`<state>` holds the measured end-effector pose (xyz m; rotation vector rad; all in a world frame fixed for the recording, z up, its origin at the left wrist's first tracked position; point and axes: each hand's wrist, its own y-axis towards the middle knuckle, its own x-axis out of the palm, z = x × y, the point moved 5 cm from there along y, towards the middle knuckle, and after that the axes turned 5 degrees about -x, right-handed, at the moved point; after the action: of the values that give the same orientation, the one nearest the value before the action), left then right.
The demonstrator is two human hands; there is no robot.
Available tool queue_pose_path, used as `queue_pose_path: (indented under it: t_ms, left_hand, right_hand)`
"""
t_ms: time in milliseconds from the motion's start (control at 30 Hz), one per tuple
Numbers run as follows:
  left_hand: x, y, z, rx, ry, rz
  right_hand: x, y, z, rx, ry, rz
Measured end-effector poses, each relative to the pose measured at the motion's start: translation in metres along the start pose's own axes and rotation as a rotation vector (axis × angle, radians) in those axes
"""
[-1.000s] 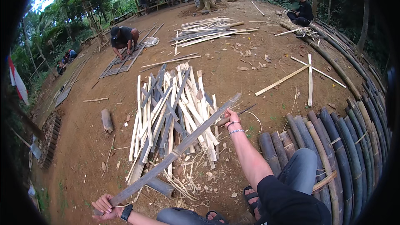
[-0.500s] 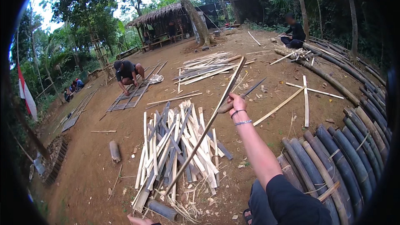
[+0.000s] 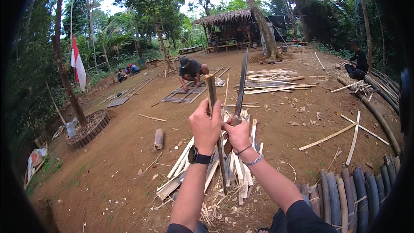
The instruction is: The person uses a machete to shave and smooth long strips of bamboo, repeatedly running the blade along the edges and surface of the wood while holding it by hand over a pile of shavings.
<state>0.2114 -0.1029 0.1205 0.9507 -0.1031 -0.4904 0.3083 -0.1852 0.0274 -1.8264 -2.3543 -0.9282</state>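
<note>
A: Finger state?
B: Left hand [image 3: 205, 127]: fingers closed round a strip [image 3: 211, 91], near its upper end. Right hand [image 3: 239, 136]: fingers wrapped round the handle of a knife [image 3: 242, 84], blade pointing up.
A: Handling notes?
B: My judgement: grip the strip firmly, left fingers out of the blade's path, right wrist steady. Edge direction: cannot tell.
A: Strip?
B: Narrow, brown-faced, pale at the cut end; nearly upright, raised over the pile [image 3: 246, 177].
A: Beyond?
B: Short log [image 3: 159, 139], left of the pile, apart from it.
</note>
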Motion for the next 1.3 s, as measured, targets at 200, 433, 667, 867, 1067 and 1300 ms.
queue_pose_path:
  t_ms: [200, 433, 667, 867, 1067, 1300]
  left_hand:
    - [-0.089, 0.017, -0.059, -0.165, -0.195, 0.03]
    - [-0.095, 0.011, -0.074, -0.296, -0.417, -0.049]
    - [-0.085, 0.014, -0.068, -0.318, -0.353, -0.135]
    - [-0.092, 0.017, -0.08, -0.273, -0.369, -0.12]
    - [-0.095, 0.013, -0.076, -0.205, -0.376, -0.052]
    - [-0.078, 0.01, -0.051, -0.116, -0.179, -0.001]
  right_hand:
    - [0.036, -0.01, 0.027, -0.115, -0.176, -0.143]
    - [0.02, -0.055, 0.119, 0.324, 0.146, 0.015]
    - [0.005, -0.09, 0.158, 0.624, 0.356, 0.073]
    - [-0.049, -0.095, 0.118, 0.657, 0.075, -0.157]
    - [-0.117, -0.153, 0.081, 0.452, -0.532, -0.367]
    - [-0.072, -0.185, -0.008, 0.331, -0.223, -0.392]
